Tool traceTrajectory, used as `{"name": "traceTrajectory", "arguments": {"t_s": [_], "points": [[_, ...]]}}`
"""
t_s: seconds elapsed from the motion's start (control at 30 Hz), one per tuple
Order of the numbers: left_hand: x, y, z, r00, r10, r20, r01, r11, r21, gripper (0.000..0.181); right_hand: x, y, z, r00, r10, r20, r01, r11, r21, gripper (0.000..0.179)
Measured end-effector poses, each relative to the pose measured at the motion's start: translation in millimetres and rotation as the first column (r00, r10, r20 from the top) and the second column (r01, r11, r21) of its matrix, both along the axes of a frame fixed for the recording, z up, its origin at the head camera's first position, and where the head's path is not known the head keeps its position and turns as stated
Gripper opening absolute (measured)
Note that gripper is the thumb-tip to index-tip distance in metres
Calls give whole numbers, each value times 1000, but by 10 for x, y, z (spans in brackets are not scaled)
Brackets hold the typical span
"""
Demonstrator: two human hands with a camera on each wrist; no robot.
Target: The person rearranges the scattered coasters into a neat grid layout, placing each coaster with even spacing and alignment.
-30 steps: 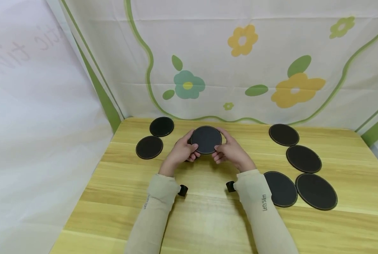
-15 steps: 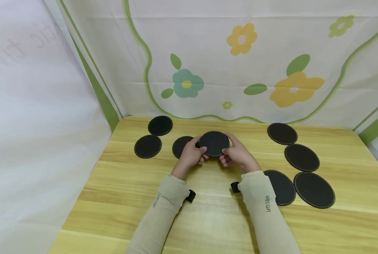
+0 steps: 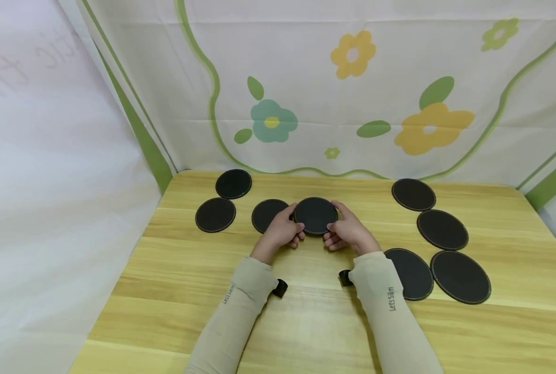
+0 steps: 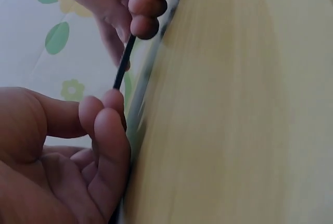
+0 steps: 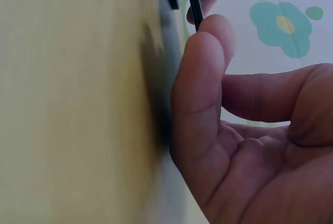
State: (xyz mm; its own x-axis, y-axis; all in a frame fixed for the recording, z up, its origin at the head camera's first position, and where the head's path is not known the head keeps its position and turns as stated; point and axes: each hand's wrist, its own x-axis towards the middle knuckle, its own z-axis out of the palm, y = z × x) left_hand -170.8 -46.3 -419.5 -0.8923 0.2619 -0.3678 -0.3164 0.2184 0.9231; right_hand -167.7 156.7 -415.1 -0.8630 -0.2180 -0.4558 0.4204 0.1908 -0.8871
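Observation:
A round black coaster with a thin pale line round its rim is held between both hands near the back of the table. My left hand pinches its left edge, thumb on top and fingers beneath. On the opposite edge my right hand pinches it the same way. Edge-on in the left wrist view, the coaster shows as a thin dark strip slightly off the tabletop. Another black coaster lies just left of the held one, partly covered by my left hand.
Two black coasters, one behind the other, lie at the left of the wooden table. Several more, including one near my right sleeve, lie at the right. A flower-printed curtain hangs behind the table's back edge.
Both hands have moved right and slightly toward me with the coaster, lowering it closer to the table. The coaster formerly mostly hidden under my left hand now shows beside it.

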Motion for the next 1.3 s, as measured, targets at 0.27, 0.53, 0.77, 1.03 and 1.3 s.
{"name": "traceTrajectory", "arguments": {"t_s": [0.27, 0.53, 0.77, 1.03, 1.3], "points": [[14, 64, -19, 997, 15, -75, -25, 990, -137, 66, -5, -28, -27, 999, -36, 2, 36, 999, 6, 77], [-7, 61, -37, 997, 25, -72, -35, 989, -142, 63, -27, -43, -46, 999, -48, 11, 48, 999, 23, 74], [-3, 71, -39, 997, 37, -63, -46, 988, -146, 62, -33, -27, -52, 998, -57, 20, 56, 998, 25, 71], [6, 79, -37, 997, 45, -64, -54, 989, -137, 61, -19, -21, -36, 999, -53, 6, 52, 998, 45, 67], [6, 65, -60, 997, 45, -59, -52, 991, -123, 61, -18, -28, -33, 999, -48, -6, 49, 996, 70, 61]]}}
